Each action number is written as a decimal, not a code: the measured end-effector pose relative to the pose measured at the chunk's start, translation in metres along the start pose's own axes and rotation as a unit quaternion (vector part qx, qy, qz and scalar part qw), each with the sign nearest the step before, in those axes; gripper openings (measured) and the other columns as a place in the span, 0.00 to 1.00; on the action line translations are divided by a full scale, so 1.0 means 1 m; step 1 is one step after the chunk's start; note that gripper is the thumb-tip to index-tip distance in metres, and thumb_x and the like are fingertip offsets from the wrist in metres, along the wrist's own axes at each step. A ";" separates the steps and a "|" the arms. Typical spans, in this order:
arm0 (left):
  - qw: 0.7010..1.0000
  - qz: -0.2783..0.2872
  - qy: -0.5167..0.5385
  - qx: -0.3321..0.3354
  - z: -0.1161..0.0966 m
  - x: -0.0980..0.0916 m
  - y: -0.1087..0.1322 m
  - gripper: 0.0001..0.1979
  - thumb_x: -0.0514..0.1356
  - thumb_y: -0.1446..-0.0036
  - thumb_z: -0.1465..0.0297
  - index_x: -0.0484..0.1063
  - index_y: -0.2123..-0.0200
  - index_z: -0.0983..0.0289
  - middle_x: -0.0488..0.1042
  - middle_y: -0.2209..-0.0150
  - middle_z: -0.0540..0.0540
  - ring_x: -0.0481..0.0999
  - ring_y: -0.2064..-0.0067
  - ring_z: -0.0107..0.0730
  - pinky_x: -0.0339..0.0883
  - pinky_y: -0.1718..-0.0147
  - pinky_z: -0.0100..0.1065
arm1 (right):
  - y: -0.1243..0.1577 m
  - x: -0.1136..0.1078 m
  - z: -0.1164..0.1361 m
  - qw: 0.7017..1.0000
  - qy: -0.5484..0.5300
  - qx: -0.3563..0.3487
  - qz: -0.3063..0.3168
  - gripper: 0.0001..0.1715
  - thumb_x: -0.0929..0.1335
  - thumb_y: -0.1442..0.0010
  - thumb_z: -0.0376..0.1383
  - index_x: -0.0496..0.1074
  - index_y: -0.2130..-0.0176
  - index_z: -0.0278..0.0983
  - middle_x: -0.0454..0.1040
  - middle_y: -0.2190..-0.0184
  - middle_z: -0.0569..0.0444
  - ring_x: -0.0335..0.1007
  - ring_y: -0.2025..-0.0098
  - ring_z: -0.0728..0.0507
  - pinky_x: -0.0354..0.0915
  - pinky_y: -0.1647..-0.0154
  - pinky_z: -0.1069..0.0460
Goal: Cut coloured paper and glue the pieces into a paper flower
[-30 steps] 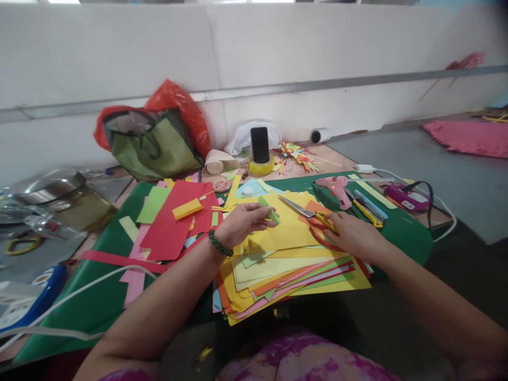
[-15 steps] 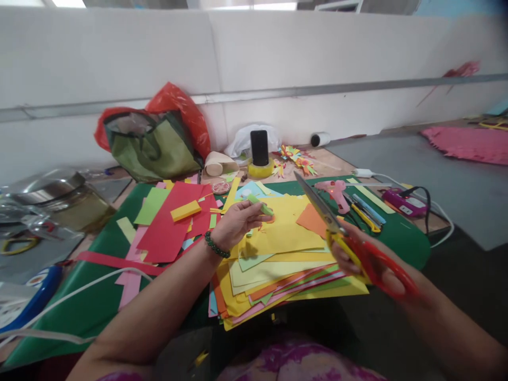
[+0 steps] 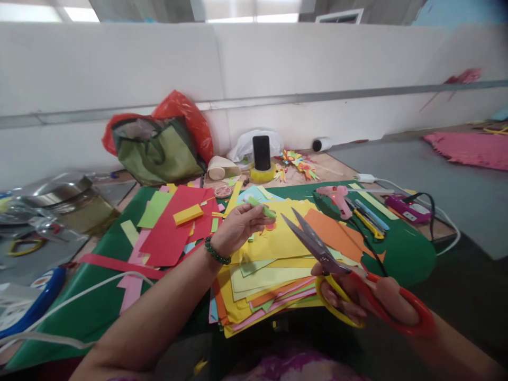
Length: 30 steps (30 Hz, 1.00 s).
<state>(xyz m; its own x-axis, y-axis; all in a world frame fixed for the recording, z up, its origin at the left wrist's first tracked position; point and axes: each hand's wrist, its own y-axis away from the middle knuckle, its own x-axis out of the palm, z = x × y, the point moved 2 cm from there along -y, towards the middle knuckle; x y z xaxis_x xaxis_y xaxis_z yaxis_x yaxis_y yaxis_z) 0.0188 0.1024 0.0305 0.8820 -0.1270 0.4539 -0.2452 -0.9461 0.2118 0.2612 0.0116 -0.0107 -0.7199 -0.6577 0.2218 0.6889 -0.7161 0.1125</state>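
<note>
Between thumb and fingers, my left hand (image 3: pixel 240 225) pinches a small folded piece of green paper (image 3: pixel 262 207) above the paper stack. My right hand (image 3: pixel 357 296) has its fingers through the handles of a pair of scissors (image 3: pixel 313 241), one handle red and the other yellow. The blades are parted and point up and left toward the green paper, a short distance away from it. Beneath both hands lies a thick stack of coloured paper (image 3: pixel 286 243), yellow on top. An orange sheet (image 3: pixel 335 233) rests at its right, partly behind the scissors.
A pink glue gun (image 3: pixel 335 198) lies right of the stack beside a yellow cutter (image 3: pixel 369 225). Red sheets (image 3: pixel 166 233) and scraps cover the left of the green mat (image 3: pixel 99 286). A phone (image 3: pixel 261 152) stands on a tape roll (image 3: pixel 262 173) at the back. White cables cross both sides.
The scissors have opened and swung lower, with my right hand moving down. More of the orange sheet shows. My left hand keeps its pinch on the green paper, and the view has tilted up slightly.
</note>
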 end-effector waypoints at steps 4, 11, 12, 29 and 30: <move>1.000 0.024 -0.009 0.000 0.002 0.001 0.001 0.06 0.63 0.43 0.73 0.73 0.72 0.68 0.81 0.70 0.57 0.81 0.70 0.29 0.67 0.78 0.19 | -0.003 0.002 0.000 0.999 0.003 0.035 0.039 0.50 0.57 0.54 0.74 0.70 0.51 0.42 0.61 0.70 0.54 0.45 0.83 0.54 0.56 0.84 0.53; 0.998 0.059 -0.021 -0.006 0.006 -0.003 0.000 0.08 0.66 0.46 0.69 0.74 0.70 0.68 0.81 0.69 0.57 0.81 0.70 0.28 0.66 0.77 0.20 | -0.003 -0.002 0.002 0.999 0.002 0.035 0.032 0.51 0.56 0.55 0.75 0.70 0.52 0.43 0.60 0.71 0.56 0.45 0.83 0.55 0.57 0.82 0.53; 0.998 0.062 -0.023 -0.008 0.006 -0.003 0.000 0.08 0.67 0.47 0.68 0.74 0.70 0.68 0.81 0.69 0.57 0.81 0.69 0.29 0.67 0.76 0.21 | -0.004 -0.003 0.002 0.999 0.003 0.035 0.033 0.51 0.56 0.55 0.75 0.70 0.52 0.42 0.61 0.72 0.56 0.45 0.83 0.55 0.57 0.82 0.53; 0.993 0.111 -0.047 -0.009 0.009 -0.001 0.001 0.17 0.73 0.58 0.63 0.72 0.71 0.67 0.81 0.70 0.57 0.82 0.65 0.37 0.67 0.75 0.22 | -0.008 -0.004 0.004 0.998 -0.021 0.039 0.032 0.55 0.54 0.53 0.74 0.70 0.51 0.36 0.61 0.74 0.58 0.45 0.86 0.58 0.61 0.83 0.55; 0.992 0.113 -0.050 -0.007 0.009 -0.001 0.001 0.18 0.73 0.58 0.62 0.72 0.71 0.67 0.81 0.69 0.57 0.82 0.64 0.38 0.67 0.75 0.22 | -0.008 -0.003 0.005 0.998 -0.020 0.042 0.030 0.54 0.54 0.53 0.74 0.71 0.51 0.36 0.61 0.74 0.59 0.45 0.86 0.58 0.61 0.83 0.55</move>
<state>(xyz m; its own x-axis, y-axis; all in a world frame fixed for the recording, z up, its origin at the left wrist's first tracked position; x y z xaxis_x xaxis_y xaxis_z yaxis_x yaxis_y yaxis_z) 0.0212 0.0988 0.0229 0.8396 -0.3646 0.4026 -0.4461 -0.8858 0.1279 0.2583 0.0209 -0.0073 -0.6744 -0.6876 0.2691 0.7365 -0.6524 0.1790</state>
